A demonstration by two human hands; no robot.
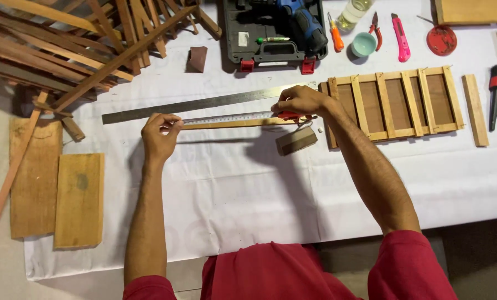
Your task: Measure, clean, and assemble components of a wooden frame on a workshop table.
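Left hand pinches the tape's free end on the thin wooden strip while right hand clamps the red tape measure, stretching it flat beside the steel ruler.

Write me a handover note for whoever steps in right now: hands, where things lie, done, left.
Left hand: fingers pinch the left end of the thin wooden strip and the small steel ruler lying along it.
Right hand: holds a red marking tool at the strip's right end.
Long steel ruler lies just behind; slatted wooden frame to the right; small wooden block in front.
Done: ruler laid along the strip.
Left: no mark visible yet.
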